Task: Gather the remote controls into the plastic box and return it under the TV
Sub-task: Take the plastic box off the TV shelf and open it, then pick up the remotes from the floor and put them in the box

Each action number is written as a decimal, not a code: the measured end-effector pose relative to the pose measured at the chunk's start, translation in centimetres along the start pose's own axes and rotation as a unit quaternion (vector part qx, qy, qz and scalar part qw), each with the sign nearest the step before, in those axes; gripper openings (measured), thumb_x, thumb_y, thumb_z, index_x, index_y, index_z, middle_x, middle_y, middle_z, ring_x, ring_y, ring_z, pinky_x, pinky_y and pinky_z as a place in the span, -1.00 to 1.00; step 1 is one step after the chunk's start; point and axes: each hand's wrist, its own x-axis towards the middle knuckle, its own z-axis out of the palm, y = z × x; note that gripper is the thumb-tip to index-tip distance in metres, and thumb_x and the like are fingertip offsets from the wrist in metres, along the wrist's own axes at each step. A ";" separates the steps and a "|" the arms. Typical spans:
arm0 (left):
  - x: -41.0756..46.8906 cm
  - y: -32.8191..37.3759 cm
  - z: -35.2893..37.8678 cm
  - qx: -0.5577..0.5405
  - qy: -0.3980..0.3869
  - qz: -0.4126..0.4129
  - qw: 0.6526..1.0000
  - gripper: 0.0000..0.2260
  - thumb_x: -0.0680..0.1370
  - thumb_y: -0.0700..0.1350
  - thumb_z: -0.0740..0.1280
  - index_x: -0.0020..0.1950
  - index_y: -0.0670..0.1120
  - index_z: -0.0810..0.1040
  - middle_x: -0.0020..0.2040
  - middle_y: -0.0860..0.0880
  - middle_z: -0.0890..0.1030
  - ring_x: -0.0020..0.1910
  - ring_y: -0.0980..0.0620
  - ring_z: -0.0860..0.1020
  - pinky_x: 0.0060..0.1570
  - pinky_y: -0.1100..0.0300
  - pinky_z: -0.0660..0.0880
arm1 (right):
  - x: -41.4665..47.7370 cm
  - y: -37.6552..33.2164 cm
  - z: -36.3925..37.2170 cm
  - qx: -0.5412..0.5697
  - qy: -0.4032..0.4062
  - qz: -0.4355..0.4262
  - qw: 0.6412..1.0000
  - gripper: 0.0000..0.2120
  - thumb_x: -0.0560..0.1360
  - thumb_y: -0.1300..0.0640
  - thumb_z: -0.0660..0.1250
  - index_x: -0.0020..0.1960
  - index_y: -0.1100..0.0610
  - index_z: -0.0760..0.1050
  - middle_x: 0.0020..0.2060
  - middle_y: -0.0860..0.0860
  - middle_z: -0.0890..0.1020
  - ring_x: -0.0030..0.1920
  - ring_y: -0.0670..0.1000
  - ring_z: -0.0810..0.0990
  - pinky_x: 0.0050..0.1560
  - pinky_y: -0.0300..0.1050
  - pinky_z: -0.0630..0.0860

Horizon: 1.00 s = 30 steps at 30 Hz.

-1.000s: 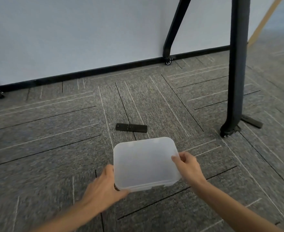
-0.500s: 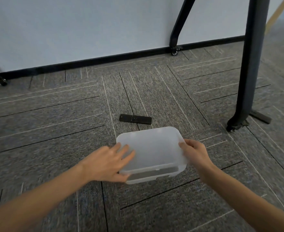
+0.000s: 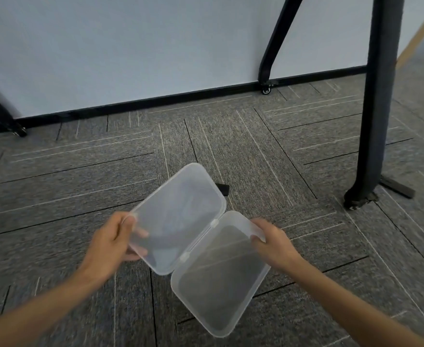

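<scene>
A clear plastic box [image 3: 221,274] hangs open above the carpet, its two hinged halves spread flat and empty. My left hand [image 3: 111,244] grips the outer edge of the lid [image 3: 181,209], the upper-left half. My right hand [image 3: 272,242] pinches the right rim of the lower half. A black remote control [image 3: 223,189] lies on the carpet just behind the lid; only its right end shows, the rest is blurred through the plastic.
A thick black stand leg [image 3: 376,101] with a foot and caster stands at the right. Another slanted leg with a caster [image 3: 268,71] stands by the white wall. A third black leg [image 3: 3,113] is at the far left. Grey carpet tiles cover the floor.
The box was shut and held level; now it is swung open and turned diagonally. My left hand moved from the lid's top to its outer edge. The lid now covers most of the remote.
</scene>
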 end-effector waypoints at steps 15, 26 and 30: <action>3.4 -2.0 -2.0 0.288 -0.037 -0.036 0.956 -0.82 0.61 0.14 0.19 0.13 0.10 0.36 -0.16 0.13 0.61 -0.25 0.03 0.64 -0.35 0.10 0.56 | 6.4 -3.0 2.8 0.018 0.094 -0.142 0.985 -0.65 0.48 0.47 0.24 0.09 0.18 0.67 -0.01 0.10 0.73 0.00 0.05 0.65 -0.01 -0.19 0.49; 3.7 -6.2 -3.0 0.355 -0.011 -0.117 0.927 -0.73 0.67 -0.03 0.08 0.33 -0.10 0.27 -0.28 -0.04 0.57 -0.44 -0.01 0.54 -0.40 0.00 0.55 | 3.5 -2.7 4.8 0.018 0.055 -0.087 0.995 -0.34 0.60 0.18 0.27 0.59 0.08 0.01 0.50 0.08 0.30 0.41 0.10 0.34 0.28 0.02 0.39; 3.5 -4.9 -3.3 0.381 -0.028 -0.134 0.915 -0.55 0.62 -0.03 0.19 0.46 -0.14 0.19 0.08 -0.18 0.60 -0.06 -0.16 0.64 -0.21 -0.05 0.64 | 2.5 -1.7 5.9 0.026 0.072 -0.064 0.995 -0.34 0.61 0.28 0.16 0.60 0.03 -0.07 0.46 0.10 0.34 0.28 0.14 0.46 0.07 0.03 0.49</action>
